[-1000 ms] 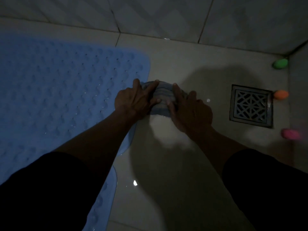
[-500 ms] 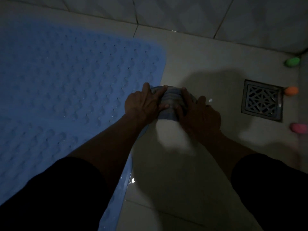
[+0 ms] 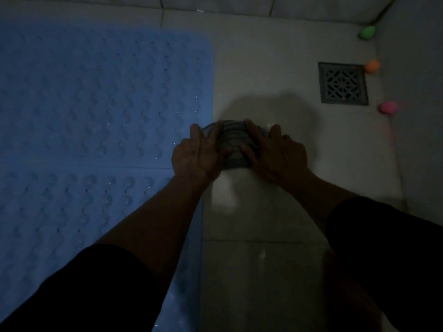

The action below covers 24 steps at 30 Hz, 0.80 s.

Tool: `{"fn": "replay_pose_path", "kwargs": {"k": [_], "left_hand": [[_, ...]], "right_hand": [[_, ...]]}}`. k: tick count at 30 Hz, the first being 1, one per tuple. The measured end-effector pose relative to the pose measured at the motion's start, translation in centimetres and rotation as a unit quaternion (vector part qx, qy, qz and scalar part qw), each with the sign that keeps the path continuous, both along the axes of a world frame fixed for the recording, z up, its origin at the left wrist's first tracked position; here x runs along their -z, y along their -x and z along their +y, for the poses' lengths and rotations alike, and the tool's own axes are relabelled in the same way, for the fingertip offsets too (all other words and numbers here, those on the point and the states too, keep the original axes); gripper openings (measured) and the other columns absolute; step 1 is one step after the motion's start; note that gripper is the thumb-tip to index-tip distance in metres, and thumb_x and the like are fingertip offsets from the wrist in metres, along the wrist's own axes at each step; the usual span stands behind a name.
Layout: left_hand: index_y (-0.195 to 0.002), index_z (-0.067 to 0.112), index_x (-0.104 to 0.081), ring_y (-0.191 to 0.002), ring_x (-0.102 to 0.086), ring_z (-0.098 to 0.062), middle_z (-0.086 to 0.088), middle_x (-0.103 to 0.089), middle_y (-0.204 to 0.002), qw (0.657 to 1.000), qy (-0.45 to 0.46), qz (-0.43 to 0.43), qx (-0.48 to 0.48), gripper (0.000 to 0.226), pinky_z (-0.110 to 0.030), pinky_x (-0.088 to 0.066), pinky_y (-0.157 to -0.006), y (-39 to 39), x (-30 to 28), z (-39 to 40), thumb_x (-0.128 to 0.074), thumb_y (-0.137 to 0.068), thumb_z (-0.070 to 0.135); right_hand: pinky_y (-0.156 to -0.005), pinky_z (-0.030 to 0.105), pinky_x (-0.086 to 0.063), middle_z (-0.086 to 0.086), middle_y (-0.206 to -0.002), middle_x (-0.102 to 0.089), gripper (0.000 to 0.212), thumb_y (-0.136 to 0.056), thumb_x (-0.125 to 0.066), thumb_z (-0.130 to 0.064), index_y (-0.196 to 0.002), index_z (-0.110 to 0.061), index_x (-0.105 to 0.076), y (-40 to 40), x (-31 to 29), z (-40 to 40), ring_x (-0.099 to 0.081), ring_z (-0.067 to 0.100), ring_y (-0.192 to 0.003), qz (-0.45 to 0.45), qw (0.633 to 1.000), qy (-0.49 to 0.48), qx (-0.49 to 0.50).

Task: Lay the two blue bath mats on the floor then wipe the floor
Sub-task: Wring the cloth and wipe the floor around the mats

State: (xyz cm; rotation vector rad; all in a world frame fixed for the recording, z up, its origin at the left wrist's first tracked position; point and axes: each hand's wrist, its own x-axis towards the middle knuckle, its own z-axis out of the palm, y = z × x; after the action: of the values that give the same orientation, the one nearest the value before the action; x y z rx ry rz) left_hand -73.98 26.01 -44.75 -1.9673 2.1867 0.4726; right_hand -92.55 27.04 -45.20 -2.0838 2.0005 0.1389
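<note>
Two dark sleeves (image 3: 388, 259) come in at the bottom. Bare floor (image 3: 259, 271) runs between the arms, beside the near blue mat (image 3: 60, 224), which lies flat on the left. Its far edge touches the far blue mat (image 3: 96, 92) — the two lie side by side.

The left hand (image 3: 196, 154) and right hand (image 3: 275, 152) are spread flat, pressing a striped cloth (image 3: 233, 142) down on the floor, just beside the mats' right edge. The cloth sits between and under the fingers.

Farther right — a square drain (image 3: 343, 83), then a pink ball (image 3: 387, 107), an orange ball (image 3: 372, 66) and a green ball (image 3: 366, 32) by the wall (image 3: 417, 92).
</note>
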Motion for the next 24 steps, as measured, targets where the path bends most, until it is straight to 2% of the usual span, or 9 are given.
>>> {"fn": "replay_pose_path", "kwargs": {"k": [2,4,7,10,13,15,20,24], "left_hand": [[-0.157,0.04,-0.004,-0.108,-0.059,-0.038,-0.017,-0.028,-0.148,1.0,-0.015,-0.002,0.007,0.096,-0.042,-0.048,-0.083,-0.3,0.0,1.5,-0.067,-0.086,0.054],[-0.158,0.038,-0.002,-0.108,-0.059,-0.038,-0.017,-0.028,-0.146,0.999,-0.029,-0.007,0.01,0.095,-0.042,-0.048,-0.081,-0.3,-0.1,3.2,-0.065,-0.089,0.052],[-0.158,0.036,-0.005,-0.108,-0.059,-0.039,-0.017,-0.03,-0.146,1.0,-0.013,-0.001,0.017,0.076,-0.041,-0.046,-0.078,-0.2,-0.4,5.7,-0.046,-0.097,0.058],[-0.159,0.033,-0.008,-0.111,-0.058,-0.04,-0.02,-0.026,-0.153,0.999,-0.014,0.004,0.033,0.071,-0.04,-0.044,-0.079,-0.5,-1.1,8.0,-0.031,-0.099,0.064],[-0.16,0.029,-0.006,-0.121,-0.054,-0.042,-0.025,-0.017,-0.16,0.998,-0.037,0.018,0.053,0.074,-0.043,-0.046,-0.094,-1.5,-1.7,10.3,-0.03,-0.1,0.063],[-0.16,0.027,-0.004,-0.124,-0.052,-0.044,-0.027,-0.014,-0.161,0.996,-0.052,0.029,0.067,0.075,-0.045,-0.044,-0.098,-2.3,-1.7,11.4,-0.03,-0.1,0.063],[-0.161,0.025,0.0,-0.128,-0.049,-0.043,-0.027,-0.017,-0.159,0.992,-0.069,0.037,0.094,0.079,-0.046,-0.044,-0.1,-3.0,-1.5,13.9,-0.033,-0.1,0.062],[-0.16,0.022,0.001,-0.114,-0.058,-0.04,-0.025,-0.03,-0.151,0.991,-0.062,0.061,0.098,0.079,-0.043,-0.048,-0.091,-2.6,-0.5,16.0,-0.043,-0.101,0.052]], "right_hand": [[-0.077,0.042,-0.044,0.017,-0.142,-0.038,0.064,-0.095,-0.025,-0.068,-0.153,-0.047,-0.006,-0.1,-0.2,1.4,-0.055,0.04,-0.107,0.014,1.0,0.001,-0.002],[-0.074,0.041,-0.043,0.017,-0.14,-0.04,0.065,-0.094,-0.025,-0.069,-0.153,-0.048,-0.006,-0.2,-0.1,3.0,-0.054,0.04,-0.107,0.026,1.0,-0.001,-0.004],[-0.072,0.04,-0.042,0.017,-0.14,-0.039,0.065,-0.094,-0.025,-0.07,-0.152,-0.049,-0.003,-0.4,-0.3,5.7,-0.052,0.04,-0.11,0.039,0.999,-0.012,0.005],[-0.076,0.043,-0.045,0.017,-0.141,-0.037,0.065,-0.095,-0.023,-0.069,-0.152,-0.049,0.0,-1.1,-0.8,8.2,-0.05,0.04,-0.113,0.048,0.998,-0.032,0.024],[-0.081,0.046,-0.046,0.017,-0.141,-0.035,0.064,-0.095,-0.023,-0.069,-0.152,-0.05,0.001,-2.1,-1.2,10.5,-0.047,0.04,-0.116,0.052,0.996,-0.054,0.045],[-0.082,0.046,-0.046,0.016,-0.14,-0.036,0.063,-0.095,-0.025,-0.069,-0.151,-0.052,0.0,-2.8,-1.4,12.1,-0.046,0.039,-0.116,0.048,0.995,-0.057,0.059],[-0.079,0.042,-0.044,0.013,-0.135,-0.038,0.063,-0.093,-0.027,-0.07,-0.15,-0.055,-0.003,-3.5,-1.6,15.6,-0.045,0.036,-0.115,0.048,0.992,-0.07,0.089],[-0.082,0.043,-0.046,0.013,-0.131,-0.04,0.064,-0.093,-0.029,-0.069,-0.151,-0.053,-0.006,-3.5,-1.9,17.9,-0.046,0.035,-0.114,0.044,0.991,-0.062,0.113]]}}
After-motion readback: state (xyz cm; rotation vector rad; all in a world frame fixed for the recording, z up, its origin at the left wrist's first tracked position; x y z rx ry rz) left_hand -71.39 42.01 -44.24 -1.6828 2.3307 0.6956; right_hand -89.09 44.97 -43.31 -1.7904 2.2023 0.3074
